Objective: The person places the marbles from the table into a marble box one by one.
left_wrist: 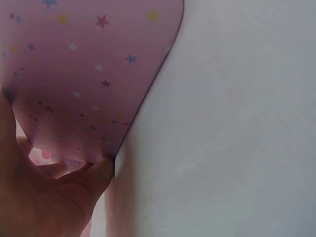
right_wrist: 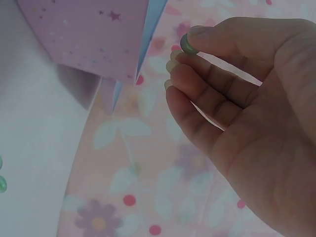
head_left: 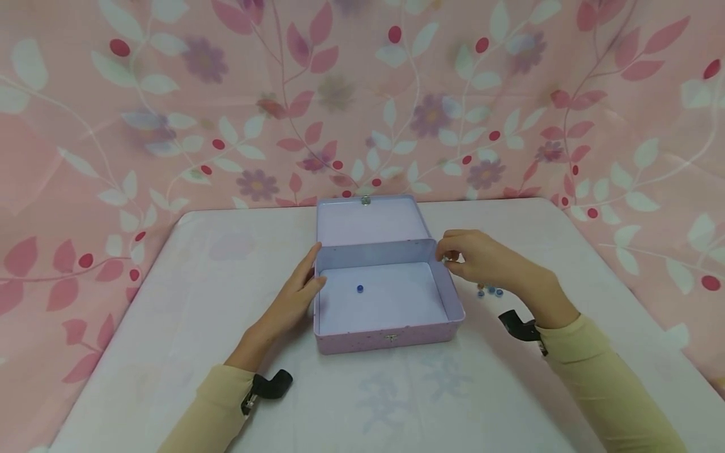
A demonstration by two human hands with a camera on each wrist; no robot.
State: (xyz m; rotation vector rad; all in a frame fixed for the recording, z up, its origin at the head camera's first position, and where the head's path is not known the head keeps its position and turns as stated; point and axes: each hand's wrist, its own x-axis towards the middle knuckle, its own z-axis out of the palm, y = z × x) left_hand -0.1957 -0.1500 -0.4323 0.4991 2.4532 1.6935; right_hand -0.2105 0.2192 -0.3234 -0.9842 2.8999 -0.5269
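A lilac hinged tin box (head_left: 391, 340) stands on the table with its lid tilted back; coloured stars dot its outside in the left wrist view. One blue marble (head_left: 360, 289) lies on the box floor. My left hand (head_left: 291, 299) holds the box's left side, thumb at the rim and fingers toward the back corner. Above the right rim, my right hand (head_left: 481, 255) pinches a small green marble (right_wrist: 188, 44) between thumb and fingertip; the other fingers curve loosely below. Several more marbles (head_left: 491, 290) lie on the cloth to the right of the box, partly behind the right hand.
A white cloth (head_left: 238, 302) covers the table. The open lid (head_left: 370, 223) leans toward a pink floral backdrop (head_left: 362, 94) behind the table. Black wrist cameras (head_left: 273, 384) are worn on both forearms.
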